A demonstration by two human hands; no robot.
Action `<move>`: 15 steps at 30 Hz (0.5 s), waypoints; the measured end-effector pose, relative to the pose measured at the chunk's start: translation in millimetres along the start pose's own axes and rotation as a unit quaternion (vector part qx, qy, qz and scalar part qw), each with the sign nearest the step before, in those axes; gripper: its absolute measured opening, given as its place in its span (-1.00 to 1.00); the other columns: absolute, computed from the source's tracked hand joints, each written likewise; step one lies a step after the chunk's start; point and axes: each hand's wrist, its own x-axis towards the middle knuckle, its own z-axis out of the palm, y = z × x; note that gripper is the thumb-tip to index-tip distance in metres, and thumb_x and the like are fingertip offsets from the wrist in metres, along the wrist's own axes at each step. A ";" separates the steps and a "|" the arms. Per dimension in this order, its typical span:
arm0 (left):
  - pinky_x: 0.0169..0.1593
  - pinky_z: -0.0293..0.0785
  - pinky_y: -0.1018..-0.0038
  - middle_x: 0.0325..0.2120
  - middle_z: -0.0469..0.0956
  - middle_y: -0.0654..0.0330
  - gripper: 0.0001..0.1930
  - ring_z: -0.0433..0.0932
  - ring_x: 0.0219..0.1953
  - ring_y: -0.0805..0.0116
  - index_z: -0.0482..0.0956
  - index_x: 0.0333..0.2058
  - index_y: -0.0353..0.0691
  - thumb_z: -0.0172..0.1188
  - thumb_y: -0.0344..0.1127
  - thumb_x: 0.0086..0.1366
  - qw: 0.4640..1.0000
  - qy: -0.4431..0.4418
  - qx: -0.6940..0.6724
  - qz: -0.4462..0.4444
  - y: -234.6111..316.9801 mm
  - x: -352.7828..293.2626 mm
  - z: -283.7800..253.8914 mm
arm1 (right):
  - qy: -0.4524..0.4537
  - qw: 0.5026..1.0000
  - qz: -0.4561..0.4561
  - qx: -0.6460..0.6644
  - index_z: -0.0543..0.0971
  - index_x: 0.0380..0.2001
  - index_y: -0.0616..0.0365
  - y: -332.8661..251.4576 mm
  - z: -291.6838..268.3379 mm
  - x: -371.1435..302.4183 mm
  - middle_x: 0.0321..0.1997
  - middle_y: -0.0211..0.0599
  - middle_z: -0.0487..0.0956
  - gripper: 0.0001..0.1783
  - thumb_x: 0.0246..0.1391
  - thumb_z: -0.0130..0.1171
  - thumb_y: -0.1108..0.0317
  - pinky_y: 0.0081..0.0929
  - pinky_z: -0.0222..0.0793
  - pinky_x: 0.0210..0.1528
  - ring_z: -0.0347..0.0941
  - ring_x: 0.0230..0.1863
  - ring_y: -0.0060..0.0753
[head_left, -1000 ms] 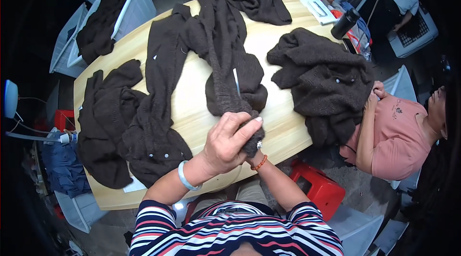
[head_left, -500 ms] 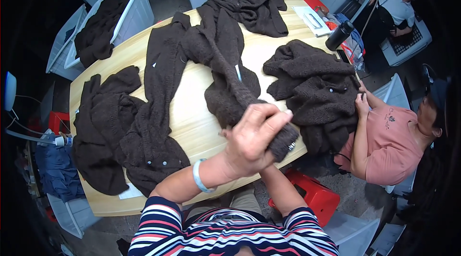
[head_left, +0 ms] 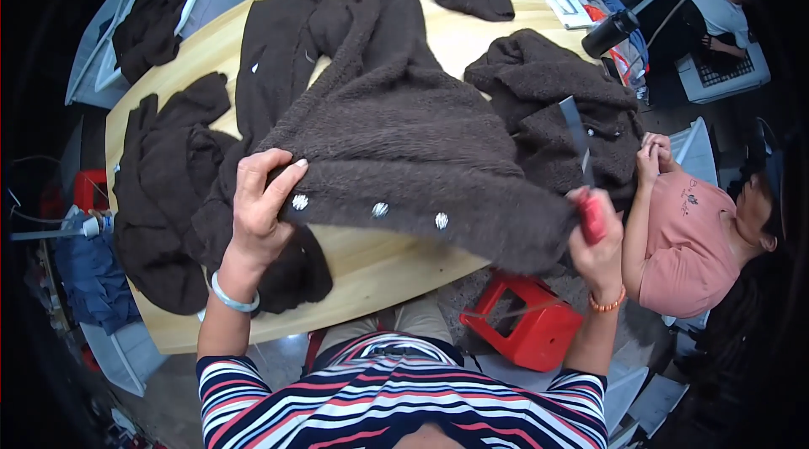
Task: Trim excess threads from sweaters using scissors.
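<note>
A dark brown knitted cardigan [head_left: 404,137] spreads toward me off the table, its front band showing several shiny round buttons. My left hand [head_left: 263,206] pinches one end of that band, thumb on top, beside a button. At the band's other end, my right hand [head_left: 597,238] is closed round the red handle of a tool with a long metal blade [head_left: 575,130] pointing away from me. Blur hides whether it is scissors or a knife. The cloth reaches this hand; whether the fingers also grip it I cannot tell.
More brown knitwear lies at left [head_left: 168,196] and right [head_left: 539,87] on the wooden table [head_left: 371,280]. A black bottle [head_left: 611,32] stands at the far right. A co-worker in a pink shirt [head_left: 687,255] sits at right. A red stool [head_left: 527,323] is below the table edge.
The bunched cardigan has been spread out wide. My left hand has moved left along it, and my right hand has come out at right with the red-handled blade. The co-worker's hands have left the right-hand pile.
</note>
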 end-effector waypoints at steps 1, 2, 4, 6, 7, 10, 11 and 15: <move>-0.04 0.45 0.26 -0.17 0.50 -0.01 -0.54 0.49 -0.10 0.00 0.60 -0.16 -0.33 0.20 -0.65 -0.16 1.000 -0.017 0.012 -0.003 -14.5 -23.3 4.6 | -0.084 0.996 0.009 -0.018 0.48 -0.11 0.21 -3.8 3.5 -4.8 -0.23 -0.05 0.56 -0.58 -0.13 0.03 0.65 -0.43 0.45 -0.05 0.58 -0.18 -0.10; 0.02 0.41 0.19 -0.09 0.50 -0.04 -0.57 0.50 -0.06 -0.01 0.59 -0.14 -0.32 0.17 -0.61 -0.10 0.997 -0.059 0.044 0.010 -27.4 -42.9 11.0 | -0.136 0.989 0.014 -0.059 0.49 -0.10 0.16 -4.6 15.8 -12.1 -0.20 -0.03 0.57 -0.57 -0.14 0.08 0.62 -0.35 0.48 -0.07 0.56 -0.17 -0.01; 0.22 0.24 0.08 0.13 0.38 -0.07 -0.48 0.34 0.18 -0.08 0.51 0.01 -0.26 0.13 -0.60 -0.03 0.975 -0.198 0.095 -0.013 -49.2 -76.5 38.4 | -0.233 0.964 0.045 -0.121 0.49 -0.06 0.07 9.3 59.3 -26.5 -0.17 -0.05 0.57 -0.54 -0.14 0.17 0.54 -0.20 0.49 -0.11 0.54 -0.16 0.09; 0.33 0.03 -0.04 0.26 0.23 -0.06 -0.40 0.14 0.32 -0.10 0.42 0.12 -0.22 0.10 -0.59 0.01 0.937 -0.301 0.160 -0.075 -53.9 -111.4 80.1 | -0.293 0.940 0.066 -0.164 0.49 -0.03 0.02 43.5 104.7 -46.0 -0.16 -0.12 0.56 -0.53 -0.10 0.22 0.47 -0.13 0.48 -0.14 0.54 -0.18 0.09; 0.36 -0.07 -0.10 0.30 0.16 -0.05 -0.36 0.04 0.38 -0.10 0.37 0.17 -0.21 0.09 -0.58 0.02 0.914 -0.337 0.195 -0.116 -50.7 -130.4 101.6 | -0.308 0.932 0.056 -0.183 0.49 -0.02 0.01 55.3 120.4 -53.1 -0.16 -0.15 0.55 -0.54 -0.07 0.24 0.43 -0.13 0.48 -0.15 0.55 -0.20 0.07; 0.34 -0.12 -0.24 0.32 0.10 -0.11 -0.26 -0.02 0.39 -0.16 0.30 0.23 -0.17 0.32 -0.25 0.03 0.926 -0.358 0.030 -0.117 -4.9 -155.7 134.3 | -0.302 0.938 0.074 -0.152 0.49 0.00 -0.01 49.1 135.9 -63.0 -0.15 -0.17 0.54 -0.55 0.00 0.28 0.28 -0.13 0.49 -0.19 0.56 -0.19 0.00; 0.34 -0.13 -0.24 0.32 0.10 -0.11 -0.26 -0.01 0.39 -0.17 0.31 0.23 -0.14 0.34 -0.14 0.05 0.925 -0.365 0.013 -0.101 16.3 -153.5 135.7 | -0.305 0.934 0.088 -0.167 0.49 0.02 0.01 43.6 138.4 -63.2 -0.19 -0.20 0.56 -0.52 -0.02 0.30 0.26 -0.13 0.46 -0.12 0.57 -0.22 -0.04; 0.33 -0.25 -0.29 0.34 0.09 0.01 -0.29 -0.08 0.40 -0.17 0.33 0.24 -0.07 0.26 0.02 0.14 0.941 -0.310 -0.038 -0.127 46.4 -170.7 170.1 | -0.353 0.917 0.008 -0.185 0.49 0.03 0.03 31.7 140.1 -59.8 -0.29 -0.20 0.60 -0.50 -0.04 0.29 0.27 -0.14 0.36 -0.03 0.57 -0.28 -0.11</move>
